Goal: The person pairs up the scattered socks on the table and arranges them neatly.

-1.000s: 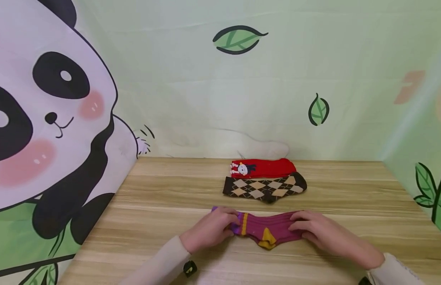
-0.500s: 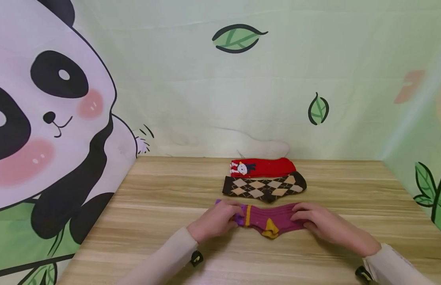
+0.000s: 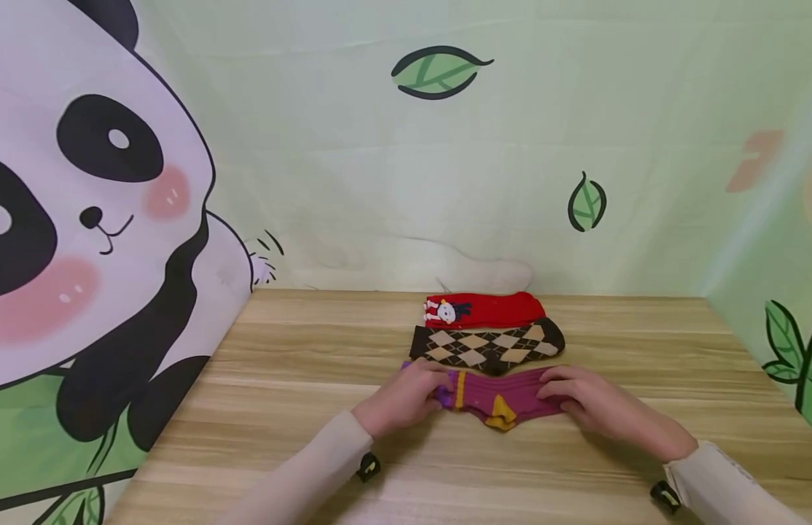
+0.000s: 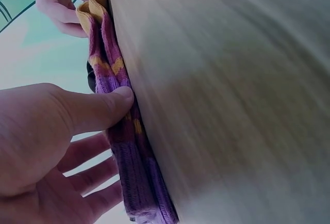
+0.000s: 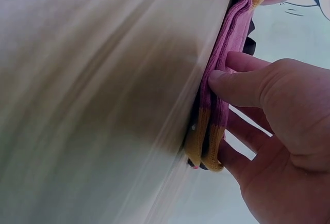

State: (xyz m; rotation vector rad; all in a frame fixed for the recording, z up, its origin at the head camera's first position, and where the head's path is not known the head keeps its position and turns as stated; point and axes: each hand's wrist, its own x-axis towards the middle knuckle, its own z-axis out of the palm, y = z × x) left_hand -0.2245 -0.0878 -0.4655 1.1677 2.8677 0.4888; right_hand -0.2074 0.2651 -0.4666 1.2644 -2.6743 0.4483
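A pair of magenta socks (image 3: 474, 394) with yellow heels and purple cuffs lies flat across the table, one layer over the other. My left hand (image 3: 406, 397) holds the cuff end; in the left wrist view its thumb presses the near edge of the socks (image 4: 136, 177) and the fingers reach over the top. At the toe end, my right hand (image 3: 612, 408) grips the socks in the same way, covering the toes in the head view. The yellow toes (image 5: 210, 154) show in the right wrist view. Just behind lie black argyle socks (image 3: 471, 346), close to the magenta pair.
Red socks (image 3: 501, 310) with a cartoon figure lie behind the argyle ones, near the back edge of the wooden table (image 3: 281, 423). A green backdrop (image 3: 314, 182) with a printed panda (image 3: 189, 292) rises behind and at the left.
Both hands have slid the magenta socks away from me and slightly right, up close to the argyle socks. The red and argyle socks have stayed put.
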